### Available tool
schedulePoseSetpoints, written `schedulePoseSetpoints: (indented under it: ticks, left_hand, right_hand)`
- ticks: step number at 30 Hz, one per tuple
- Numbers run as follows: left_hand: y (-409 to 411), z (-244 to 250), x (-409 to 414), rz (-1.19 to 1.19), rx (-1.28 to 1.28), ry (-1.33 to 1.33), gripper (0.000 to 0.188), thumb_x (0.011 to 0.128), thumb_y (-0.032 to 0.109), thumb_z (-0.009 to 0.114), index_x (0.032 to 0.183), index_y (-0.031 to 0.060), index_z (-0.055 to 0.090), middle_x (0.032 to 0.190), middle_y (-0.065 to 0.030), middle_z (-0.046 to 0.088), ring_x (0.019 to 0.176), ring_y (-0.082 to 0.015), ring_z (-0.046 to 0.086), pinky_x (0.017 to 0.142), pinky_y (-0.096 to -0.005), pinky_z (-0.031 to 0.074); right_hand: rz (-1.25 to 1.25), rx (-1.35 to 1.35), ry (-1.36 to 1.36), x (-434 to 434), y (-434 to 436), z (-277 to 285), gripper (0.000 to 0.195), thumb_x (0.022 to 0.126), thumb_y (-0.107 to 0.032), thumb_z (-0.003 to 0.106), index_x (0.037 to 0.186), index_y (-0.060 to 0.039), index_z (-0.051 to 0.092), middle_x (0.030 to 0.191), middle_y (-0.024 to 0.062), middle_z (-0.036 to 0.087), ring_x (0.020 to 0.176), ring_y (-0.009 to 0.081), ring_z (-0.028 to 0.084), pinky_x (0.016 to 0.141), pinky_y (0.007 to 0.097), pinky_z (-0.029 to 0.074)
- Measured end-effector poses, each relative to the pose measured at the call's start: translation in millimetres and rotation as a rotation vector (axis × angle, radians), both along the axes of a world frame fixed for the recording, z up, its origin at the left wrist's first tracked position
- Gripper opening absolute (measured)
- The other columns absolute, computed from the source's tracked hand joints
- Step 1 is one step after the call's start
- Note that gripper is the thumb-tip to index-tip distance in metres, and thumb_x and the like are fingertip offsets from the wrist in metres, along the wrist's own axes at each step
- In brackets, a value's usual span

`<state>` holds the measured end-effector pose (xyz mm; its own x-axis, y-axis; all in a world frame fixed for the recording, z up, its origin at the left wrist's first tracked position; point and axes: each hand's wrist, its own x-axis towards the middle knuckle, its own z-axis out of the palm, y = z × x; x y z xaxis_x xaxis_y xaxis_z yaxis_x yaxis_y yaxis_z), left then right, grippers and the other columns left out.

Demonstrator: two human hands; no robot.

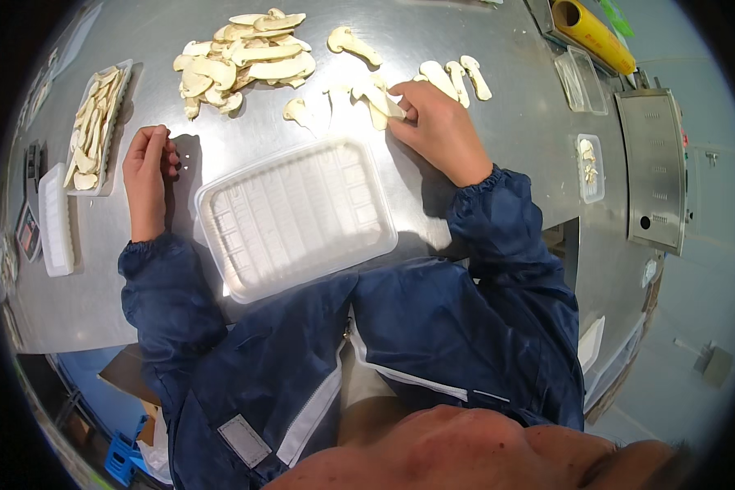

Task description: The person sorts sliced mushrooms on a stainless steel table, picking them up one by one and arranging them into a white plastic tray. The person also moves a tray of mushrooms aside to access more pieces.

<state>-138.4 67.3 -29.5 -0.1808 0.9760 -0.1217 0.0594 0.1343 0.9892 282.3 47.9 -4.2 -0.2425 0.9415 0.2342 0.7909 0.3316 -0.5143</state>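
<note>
My right hand [436, 125] pinches a pale mushroom slice [384, 101] between thumb and fingers, just above the steel table [514, 144]. Other slices lie close around it, under bright glare that washes out their outlines. My left hand [150, 158] rests at the table's left with its fingers curled and the thumb laid against them; nothing shows in it. Between my hands, near my body, a translucent ribbed plastic tray [294, 214] sits bare. Beyond it is a heaped pile of mushroom slices [245, 61]. One single slice [354, 46] lies right of the pile.
At left stand a tray filled with mushroom slices [95, 131], a white tray [56, 220] and a dark scale-like device [29, 229]. To the right are a small tub with mushroom bits [590, 168], a clear container [580, 79], a yellow film roll [594, 37] and a steel box [652, 171].
</note>
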Motion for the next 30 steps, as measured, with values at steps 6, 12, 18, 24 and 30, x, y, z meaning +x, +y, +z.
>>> schedulePoseSetpoints:
  ticks: [6, 12, 18, 24, 30]
  left_hand:
    - [-1, 1, 3, -0.003, -0.004, 0.005, 0.016, 0.106, 0.026, 0.062, 0.101, 0.0105, 0.064, 0.079, 0.0059, 0.056, 0.067, -0.0024, 0.049, 0.059, -0.0177, 0.038]
    - [-1, 1, 4, 0.002, 0.009, 0.019, 0.017, 0.106, 0.025, 0.061, 0.1, 0.0101, 0.064, 0.078, 0.0053, 0.057, 0.067, -0.0027, 0.049, 0.059, -0.0184, 0.039]
    - [0, -3, 1, 0.014, 0.01, 0.011, 0.016, 0.105, 0.024, 0.063, 0.1, 0.0091, 0.065, 0.078, 0.0049, 0.059, 0.064, -0.0025, 0.049, 0.058, -0.0186, 0.039]
    - [0, -1, 2, 0.004, -0.005, -0.039, 0.016, 0.105, 0.024, 0.063, 0.099, 0.0098, 0.064, 0.078, 0.0054, 0.059, 0.063, -0.0023, 0.049, 0.057, -0.0183, 0.039]
    - [-3, 4, 5, -0.007, -0.013, -0.034, 0.016, 0.105, 0.024, 0.063, 0.098, 0.0094, 0.063, 0.078, 0.0052, 0.058, 0.064, -0.0025, 0.049, 0.057, -0.0187, 0.038]
  right_hand:
    - [-0.187, 0.149, 0.098, 17, -2, 21, 0.032, 0.081, -0.014, 0.077, 0.11, -0.0032, 0.068, 0.089, 0.0123, 0.066, 0.076, 0.026, 0.065, 0.069, 0.0365, 0.054]
    - [-0.274, -0.036, 0.027, 17, -36, 21, 0.034, 0.083, -0.014, 0.079, 0.112, 0.0004, 0.067, 0.088, 0.0088, 0.063, 0.076, 0.0203, 0.059, 0.072, 0.033, 0.052]
    - [-0.224, 0.12, -0.003, 12, -24, 16, 0.032, 0.081, -0.02, 0.081, 0.106, -0.0018, 0.07, 0.092, 0.0148, 0.069, 0.08, 0.0303, 0.068, 0.07, 0.0397, 0.054]
    - [-0.029, 0.192, -0.209, -17, -4, 18, 0.024, 0.082, -0.024, 0.081, 0.084, -0.0023, 0.07, 0.079, 0.0122, 0.068, 0.071, 0.0322, 0.065, 0.064, 0.0398, 0.053]
    - [0.038, 0.128, -0.295, -27, 18, 11, 0.028, 0.083, -0.028, 0.08, 0.089, -0.002, 0.073, 0.088, 0.0127, 0.07, 0.074, 0.0326, 0.067, 0.067, 0.0412, 0.053]
